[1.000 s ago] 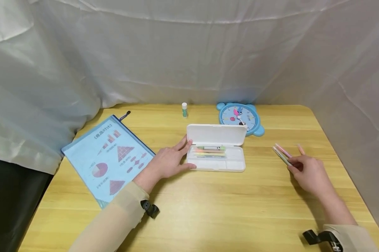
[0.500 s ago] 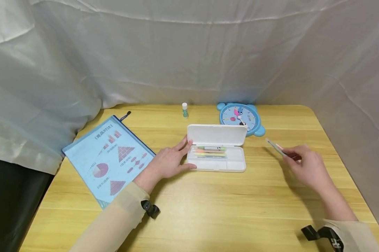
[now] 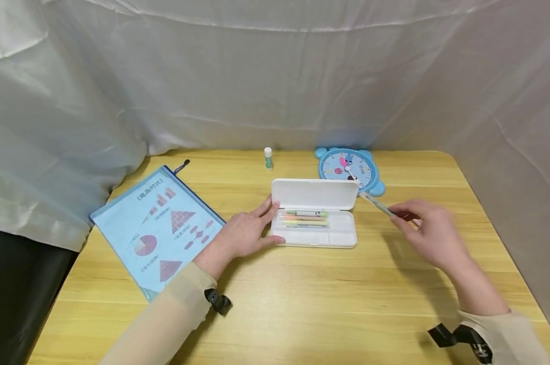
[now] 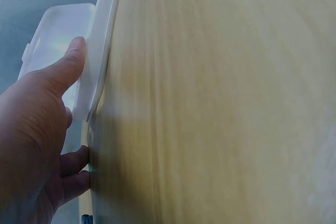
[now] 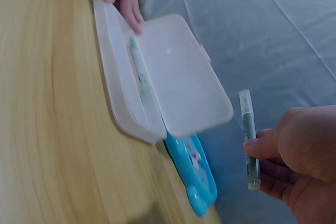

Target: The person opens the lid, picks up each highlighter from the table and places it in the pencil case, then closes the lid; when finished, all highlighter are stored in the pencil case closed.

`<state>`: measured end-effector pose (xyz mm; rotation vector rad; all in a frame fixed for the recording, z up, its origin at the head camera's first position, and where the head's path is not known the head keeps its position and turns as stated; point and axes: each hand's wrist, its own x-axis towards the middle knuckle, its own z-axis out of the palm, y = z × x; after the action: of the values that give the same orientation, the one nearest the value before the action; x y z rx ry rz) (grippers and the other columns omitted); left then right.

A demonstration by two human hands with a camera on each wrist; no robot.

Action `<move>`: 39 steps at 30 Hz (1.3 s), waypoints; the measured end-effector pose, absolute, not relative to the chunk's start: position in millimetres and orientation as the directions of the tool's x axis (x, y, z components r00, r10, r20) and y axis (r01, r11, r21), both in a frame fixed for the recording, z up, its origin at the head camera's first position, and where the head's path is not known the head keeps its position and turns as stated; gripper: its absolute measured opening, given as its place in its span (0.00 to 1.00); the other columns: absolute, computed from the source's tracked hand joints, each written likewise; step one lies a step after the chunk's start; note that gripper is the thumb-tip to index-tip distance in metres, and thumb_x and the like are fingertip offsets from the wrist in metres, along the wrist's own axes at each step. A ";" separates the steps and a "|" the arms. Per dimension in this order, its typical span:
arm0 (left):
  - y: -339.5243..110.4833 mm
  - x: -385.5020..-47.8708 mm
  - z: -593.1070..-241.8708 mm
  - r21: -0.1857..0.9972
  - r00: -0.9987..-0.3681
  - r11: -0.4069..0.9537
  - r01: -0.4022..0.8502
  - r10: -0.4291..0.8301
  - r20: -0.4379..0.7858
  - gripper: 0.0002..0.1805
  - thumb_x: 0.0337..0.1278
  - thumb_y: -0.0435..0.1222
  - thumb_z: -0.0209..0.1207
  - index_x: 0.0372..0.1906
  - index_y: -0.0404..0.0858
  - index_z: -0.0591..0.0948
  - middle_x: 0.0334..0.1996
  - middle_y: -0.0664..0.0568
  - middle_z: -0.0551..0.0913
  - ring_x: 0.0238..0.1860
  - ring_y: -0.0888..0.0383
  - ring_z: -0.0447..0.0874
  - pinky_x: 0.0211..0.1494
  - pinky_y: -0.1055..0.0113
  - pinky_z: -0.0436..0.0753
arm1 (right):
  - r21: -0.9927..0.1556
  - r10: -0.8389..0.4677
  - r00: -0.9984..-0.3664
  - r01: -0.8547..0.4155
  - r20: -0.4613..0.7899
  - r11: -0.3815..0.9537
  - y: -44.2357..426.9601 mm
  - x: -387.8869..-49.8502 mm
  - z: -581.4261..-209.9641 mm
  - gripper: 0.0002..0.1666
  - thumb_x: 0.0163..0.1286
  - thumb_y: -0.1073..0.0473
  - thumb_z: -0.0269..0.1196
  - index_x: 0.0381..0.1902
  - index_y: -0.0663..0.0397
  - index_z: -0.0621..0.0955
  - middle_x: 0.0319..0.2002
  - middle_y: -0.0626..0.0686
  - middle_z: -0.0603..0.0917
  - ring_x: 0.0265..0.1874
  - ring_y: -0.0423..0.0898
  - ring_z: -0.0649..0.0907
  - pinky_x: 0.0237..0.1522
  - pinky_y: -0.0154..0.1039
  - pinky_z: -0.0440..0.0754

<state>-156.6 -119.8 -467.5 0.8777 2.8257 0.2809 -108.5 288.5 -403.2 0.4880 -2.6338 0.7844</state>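
Nearest you, both beige sleeves (image 3: 165, 314) run out of the head view at its lower edge, with a black device (image 3: 217, 302) at each wrist. Your right hand (image 3: 427, 233) grasps a slim grey-green marker with a clear cap (image 5: 251, 145), held above the yellow wood-grain table (image 3: 302, 299), right of a white plastic pencil case (image 3: 343, 238); your fingers cover its rear end in the head view. A pale sliver shows between those fingers; what it is cannot be told. Your left hand (image 3: 243, 235) holds the case's left end, thumb at the front rim, lid upright. Several slim pastel pens (image 3: 304, 219) lie in its left part; their exact count is hard to make out. Your left forearm covers part of a light-blue zip folder printed with charts (image 3: 158, 233). Beyond, the raised lid hides part of a blue animal-shaped toy clock (image 3: 348, 167). A small white-capped green tube (image 3: 268, 159) stands near the pale grey curtain (image 3: 275, 76); its label is too small to read.
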 end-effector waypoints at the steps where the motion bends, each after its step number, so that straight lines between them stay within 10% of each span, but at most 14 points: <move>1: -119.9 -156.7 -467.5 0.229 -0.812 0.808 0.543 0.575 -0.102 0.54 0.70 0.73 0.47 0.86 0.44 0.48 0.85 0.50 0.42 0.18 0.61 0.71 0.34 0.62 0.76 | -0.451 -0.240 -0.873 -0.434 0.425 0.780 284.2 -108.8 -403.2 0.12 0.63 0.71 0.76 0.43 0.56 0.91 0.35 0.46 0.88 0.33 0.42 0.84 0.35 0.25 0.74; 16: -121.2 -157.8 -469.7 0.230 -0.812 0.803 0.550 0.579 -0.076 0.54 0.70 0.72 0.49 0.86 0.44 0.49 0.85 0.50 0.44 0.22 0.60 0.75 0.35 0.61 0.78 | -0.526 -0.471 -0.811 -0.583 0.345 0.619 219.3 -120.4 -414.9 0.14 0.64 0.76 0.72 0.46 0.58 0.90 0.43 0.50 0.89 0.39 0.43 0.84 0.37 0.47 0.84; 39: -120.5 -157.9 -468.8 0.229 -0.816 0.810 0.539 0.570 -0.094 0.53 0.70 0.74 0.47 0.86 0.46 0.49 0.85 0.51 0.44 0.21 0.60 0.74 0.38 0.59 0.80 | -0.541 -0.604 -0.791 -0.550 0.093 0.637 165.6 -130.5 -443.9 0.10 0.71 0.73 0.69 0.48 0.60 0.89 0.46 0.54 0.89 0.49 0.51 0.86 0.55 0.51 0.84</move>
<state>-157.9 -120.5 -468.8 0.8751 2.8367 0.2883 -130.5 165.6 -443.9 1.0350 -2.9290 0.9146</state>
